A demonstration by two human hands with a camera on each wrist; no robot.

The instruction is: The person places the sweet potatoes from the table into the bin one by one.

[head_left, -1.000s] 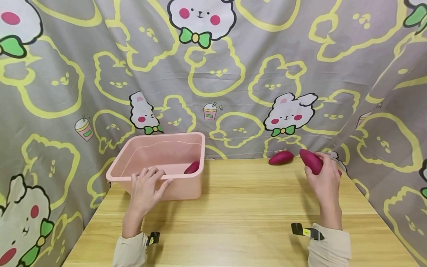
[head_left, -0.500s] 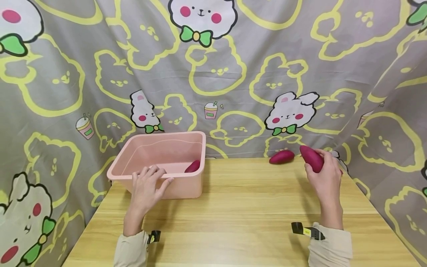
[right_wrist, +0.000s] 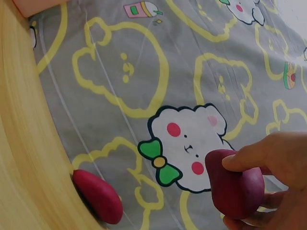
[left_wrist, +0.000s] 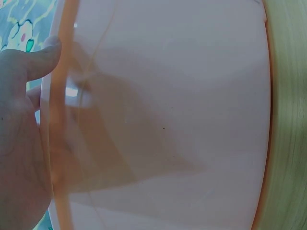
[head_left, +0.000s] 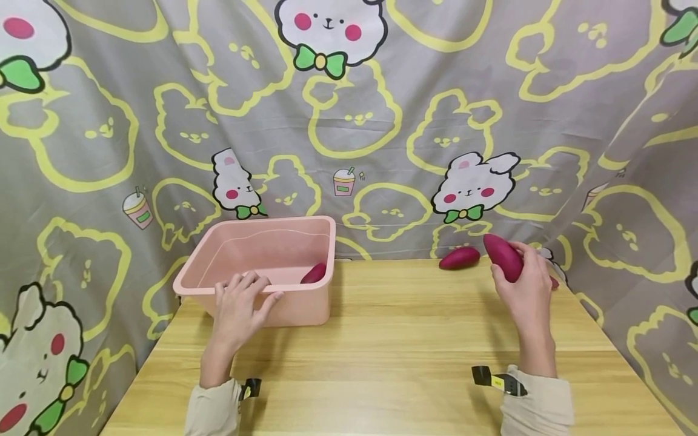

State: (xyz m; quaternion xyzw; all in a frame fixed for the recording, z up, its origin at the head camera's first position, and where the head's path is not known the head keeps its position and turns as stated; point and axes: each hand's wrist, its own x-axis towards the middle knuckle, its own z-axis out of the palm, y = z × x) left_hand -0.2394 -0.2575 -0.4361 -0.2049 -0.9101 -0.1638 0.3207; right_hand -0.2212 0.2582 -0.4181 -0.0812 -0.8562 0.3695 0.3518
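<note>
At the left of the table stands a pink plastic bin. My left hand grips its near rim, fingers hooked over the edge; the left wrist view shows the thumb at that rim. Inside, at the bin's right end, lies a purple sweet potato. My right hand holds another sweet potato between thumb and fingers, its tip pointing up and left. A third sweet potato lies by the back edge, left of that hand. Behind the hand shows the end of one more sweet potato, mostly hidden.
The wooden table spreads between my arms. A grey patterned curtain hangs right behind the table and along both sides. Each wrist wears a strapped camera, such as the right camera.
My right hand has moved slightly left and up with the sweet potato, whose tip now stands higher. The left hand stays on the bin rim.
</note>
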